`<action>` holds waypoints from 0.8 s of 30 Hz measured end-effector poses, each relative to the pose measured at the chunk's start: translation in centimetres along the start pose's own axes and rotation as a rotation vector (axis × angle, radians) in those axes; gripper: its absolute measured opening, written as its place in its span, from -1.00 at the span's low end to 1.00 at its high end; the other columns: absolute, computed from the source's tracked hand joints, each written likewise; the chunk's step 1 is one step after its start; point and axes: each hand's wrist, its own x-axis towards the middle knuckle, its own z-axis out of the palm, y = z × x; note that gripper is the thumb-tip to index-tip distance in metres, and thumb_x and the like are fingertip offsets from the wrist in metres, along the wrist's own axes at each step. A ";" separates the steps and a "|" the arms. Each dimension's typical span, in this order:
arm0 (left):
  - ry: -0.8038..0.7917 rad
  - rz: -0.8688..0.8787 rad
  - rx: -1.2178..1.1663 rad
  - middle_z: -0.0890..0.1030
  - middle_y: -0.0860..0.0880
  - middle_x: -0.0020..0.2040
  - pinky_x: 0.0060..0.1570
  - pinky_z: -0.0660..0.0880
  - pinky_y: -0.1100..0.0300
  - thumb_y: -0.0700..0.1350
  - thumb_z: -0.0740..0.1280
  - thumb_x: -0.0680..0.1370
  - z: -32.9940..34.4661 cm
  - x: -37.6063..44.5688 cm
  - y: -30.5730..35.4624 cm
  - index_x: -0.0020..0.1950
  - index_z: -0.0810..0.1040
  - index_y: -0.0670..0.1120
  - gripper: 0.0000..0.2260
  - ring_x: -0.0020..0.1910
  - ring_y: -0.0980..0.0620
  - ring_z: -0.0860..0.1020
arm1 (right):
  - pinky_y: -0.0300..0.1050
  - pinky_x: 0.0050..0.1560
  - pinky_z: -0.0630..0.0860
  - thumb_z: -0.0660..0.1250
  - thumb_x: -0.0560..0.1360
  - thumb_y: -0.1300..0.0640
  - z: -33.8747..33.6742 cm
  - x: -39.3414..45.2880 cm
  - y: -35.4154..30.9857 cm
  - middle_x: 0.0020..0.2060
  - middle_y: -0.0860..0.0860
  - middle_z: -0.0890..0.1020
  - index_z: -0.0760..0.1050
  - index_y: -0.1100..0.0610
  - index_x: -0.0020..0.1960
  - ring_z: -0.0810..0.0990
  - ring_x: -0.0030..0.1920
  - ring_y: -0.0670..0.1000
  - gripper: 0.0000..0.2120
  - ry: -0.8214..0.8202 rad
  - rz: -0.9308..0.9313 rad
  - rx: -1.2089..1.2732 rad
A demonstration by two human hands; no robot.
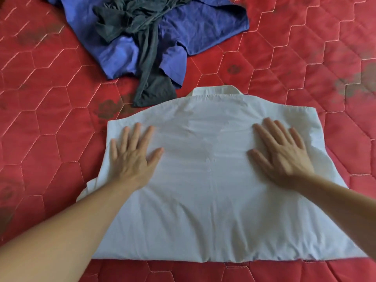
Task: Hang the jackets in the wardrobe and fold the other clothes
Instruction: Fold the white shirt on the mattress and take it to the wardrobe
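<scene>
Palms flat, fingers spread: the left hand [134, 154] and right hand [281, 150] press the white collared cotton shirt [205, 200], lying back-up mid-frame on the red quilted bed [50, 98], collar toward the top, long axis up-down. Sleeves seem tucked under, hidden. A crumpled blue garment [203, 31] and grey garment [146, 64] wait upper centre.

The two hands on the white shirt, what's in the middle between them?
Only bare white shirt. In the head view, the left hand and right hand press flat on it, with smooth cloth between them.
</scene>
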 end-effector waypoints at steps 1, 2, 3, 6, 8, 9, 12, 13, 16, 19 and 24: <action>0.019 0.018 -0.012 -0.08 0.10 0.61 0.50 -0.11 -0.14 0.38 -0.19 0.48 0.0 0.1 -0.5 0.57 -0.06 0.23 -0.35 0.58 -0.01 -0.11 | 0.11 0.52 -0.01 -0.08 0.51 -0.36 -0.1 0.0 0.6 0.56 0.02 0.13 0.09 -0.07 0.56 0.06 0.56 0.07 -0.31 0.009 0.000 -0.004; 0.027 0.032 -0.022 -0.05 0.09 0.61 0.50 -0.10 -0.13 0.38 -0.18 0.47 0.1 0.3 -0.9 0.57 -0.02 0.22 -0.33 0.58 -0.01 -0.08 | 0.12 0.51 0.00 -0.07 0.52 -0.34 -0.1 0.1 1.3 0.56 0.02 0.14 0.10 -0.06 0.56 0.07 0.55 0.07 -0.31 0.015 0.014 -0.003; 0.032 0.040 -0.027 -0.05 0.09 0.61 0.51 -0.09 -0.11 0.37 -0.18 0.47 0.1 0.3 -1.4 0.57 -0.01 0.21 -0.33 0.58 -0.01 -0.08 | 0.13 0.51 0.01 -0.07 0.52 -0.33 -0.2 0.1 2.0 0.55 0.03 0.15 0.12 -0.05 0.55 0.07 0.55 0.08 -0.32 0.021 0.039 -0.001; 0.022 -0.030 -0.046 -0.09 0.11 0.60 0.52 -0.14 -0.07 0.34 -0.09 0.55 0.1 0.2 -3.0 0.57 -0.03 0.22 -0.41 0.58 0.04 -0.12 | 0.19 0.47 0.06 -0.07 0.53 -0.29 -0.1 -0.5 4.2 0.55 0.04 0.16 0.14 -0.02 0.54 0.06 0.55 0.06 -0.35 0.066 0.119 -0.002; -0.007 -0.118 -0.065 -0.12 0.10 0.61 0.52 -0.18 -0.09 0.24 -0.03 0.61 -0.2 -0.1 -3.8 0.58 -0.05 0.21 -0.47 0.58 0.05 -0.14 | 0.24 0.47 0.04 -0.09 0.53 -0.28 0.0 -1.2 5.6 0.56 -0.01 0.12 0.12 -0.04 0.54 0.05 0.55 0.05 -0.36 0.079 0.184 0.006; -0.011 -0.154 -0.079 -0.11 0.07 0.61 0.51 -0.18 -0.12 0.19 -0.02 0.63 -0.4 -0.4 -3.9 0.58 -0.05 0.20 -0.48 0.58 0.03 -0.14 | 0.26 0.48 0.02 -0.11 0.52 -0.28 -0.2 -1.6 5.9 0.57 -0.01 0.10 0.10 -0.04 0.54 0.05 0.55 0.07 -0.35 0.071 0.245 0.014; 0.125 -0.118 -0.158 -0.01 -0.05 0.61 0.49 -0.15 -0.22 0.03 -0.01 0.65 -0.3 -2.7 -1.1 0.59 -0.02 0.07 -0.50 0.58 -0.07 -0.08 | 0.27 0.50 -0.08 -0.13 0.48 -0.25 -0.8 -2.5 3.0 0.57 0.05 0.05 0.06 0.02 0.57 0.01 0.56 0.12 -0.29 0.063 0.388 0.073; 0.167 -0.058 -0.203 0.03 -0.08 0.60 0.48 -0.13 -0.23 0.03 -0.01 0.62 -0.2 -4.2 1.1 0.59 -0.02 0.04 -0.47 0.58 -0.10 -0.04 | 0.25 0.50 -0.11 -0.13 0.48 -0.24 -0.7 -2.9 0.4 0.57 0.08 0.06 0.06 0.05 0.57 0.01 0.56 0.13 -0.28 0.075 0.337 0.122; 0.144 0.163 -0.271 0.18 -0.09 0.56 0.46 0.00 -0.24 0.04 0.04 0.54 1.5 -10.4 8.7 0.57 0.09 0.02 -0.43 0.54 -0.15 0.13 | 0.13 0.47 -0.10 0.00 0.56 -0.10 1.4 -6.7 -9.9 0.54 0.10 0.16 0.12 0.10 0.55 0.10 0.54 0.14 -0.39 0.089 -0.008 0.196; 0.068 0.230 -0.122 0.27 -0.06 0.54 0.42 0.18 -0.25 0.09 0.08 0.55 3.0 -14.2 9.5 0.53 0.23 0.06 -0.47 0.52 -0.11 0.22 | 0.09 0.47 -0.05 0.12 0.53 -0.08 3.9 -10.8 -12.5 0.53 0.02 0.21 0.18 0.03 0.54 0.14 0.53 0.08 -0.41 0.008 -0.093 0.172; 0.061 0.100 -0.003 0.12 0.01 0.58 0.49 0.02 -0.13 0.29 -0.08 0.56 3.6 -14.7 -1.3 0.57 0.12 0.11 -0.40 0.56 -0.04 0.08 | 0.18 0.48 0.06 -0.04 0.53 -0.30 2.9 -14.1 -2.4 0.54 0.00 0.20 0.19 -0.04 0.54 0.14 0.54 0.08 -0.35 -0.036 0.012 0.029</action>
